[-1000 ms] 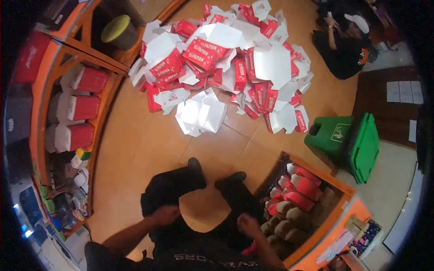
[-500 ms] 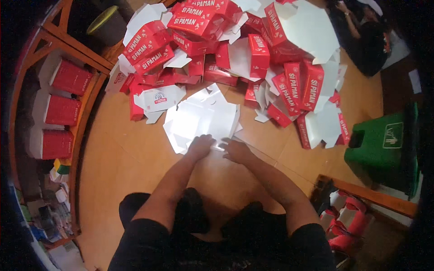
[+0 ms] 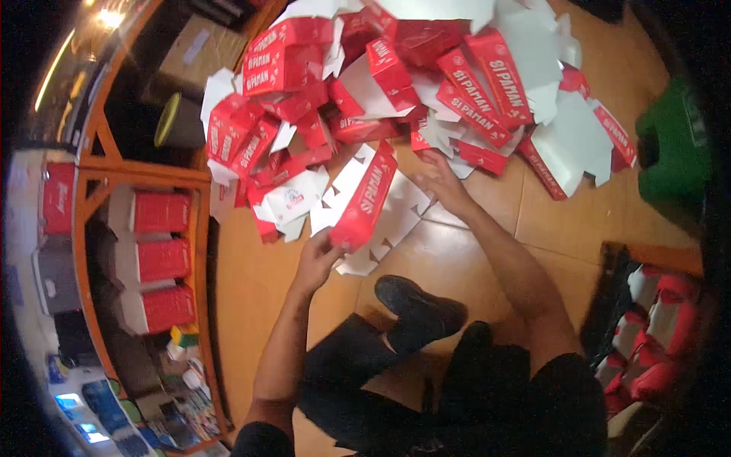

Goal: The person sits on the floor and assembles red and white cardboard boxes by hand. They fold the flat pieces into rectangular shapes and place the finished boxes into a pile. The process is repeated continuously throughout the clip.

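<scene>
My left hand (image 3: 316,259) grips the near end of a red folded carton (image 3: 367,199) with white lettering along its side. Its long body slants away from me over flat white cardboard blanks (image 3: 397,217) with notched edges, lying on the floor. My right hand (image 3: 445,186) is at the right edge of the blanks, its fingers apart and nothing visible in them. Just beyond the hands, a white carton panel (image 3: 293,199) with a small printed emblem rests at the near left of the heap.
A large heap of red and white cartons (image 3: 415,42) fills the far side. Wooden shelving (image 3: 205,305) with red boxes (image 3: 164,259) stands at left. A green bin (image 3: 670,145) is at right, with red and white items (image 3: 647,335) nearer me. A dark bucket (image 3: 179,122) sits far left.
Both hands were together at the near edge of the white cardboard. Now they are apart, a red carton side shows upright in my left hand, and the view has turned.
</scene>
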A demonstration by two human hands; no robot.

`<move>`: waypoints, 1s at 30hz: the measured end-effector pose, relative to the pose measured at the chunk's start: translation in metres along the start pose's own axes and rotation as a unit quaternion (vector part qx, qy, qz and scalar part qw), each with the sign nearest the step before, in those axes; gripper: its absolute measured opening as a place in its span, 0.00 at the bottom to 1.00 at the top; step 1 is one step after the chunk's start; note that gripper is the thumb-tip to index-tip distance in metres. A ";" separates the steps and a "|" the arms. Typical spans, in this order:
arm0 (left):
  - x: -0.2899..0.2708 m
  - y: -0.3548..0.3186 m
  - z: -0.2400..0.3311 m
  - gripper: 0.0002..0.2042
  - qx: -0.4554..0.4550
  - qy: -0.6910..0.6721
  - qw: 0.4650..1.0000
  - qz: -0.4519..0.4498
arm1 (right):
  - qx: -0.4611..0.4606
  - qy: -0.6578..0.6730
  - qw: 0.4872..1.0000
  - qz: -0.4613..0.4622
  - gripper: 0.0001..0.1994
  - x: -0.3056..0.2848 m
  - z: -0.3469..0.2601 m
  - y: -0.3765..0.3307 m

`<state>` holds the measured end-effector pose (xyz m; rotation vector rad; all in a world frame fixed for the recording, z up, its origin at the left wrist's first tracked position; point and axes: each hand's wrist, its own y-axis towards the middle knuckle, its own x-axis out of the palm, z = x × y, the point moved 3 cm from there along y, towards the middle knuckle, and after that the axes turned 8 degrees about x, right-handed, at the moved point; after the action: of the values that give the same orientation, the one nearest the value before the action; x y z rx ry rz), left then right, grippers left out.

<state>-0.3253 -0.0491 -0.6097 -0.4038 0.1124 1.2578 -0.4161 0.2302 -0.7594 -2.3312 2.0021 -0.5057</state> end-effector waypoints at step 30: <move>0.026 -0.311 0.084 0.20 0.249 -0.154 0.929 0.225 | -0.220 -0.346 0.892 -0.190 0.10 0.165 -0.201 -0.352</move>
<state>-0.0365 -0.0733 -0.4668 0.2793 0.2604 1.6686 -0.1117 0.1697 -0.4512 -2.6025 1.4162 0.7769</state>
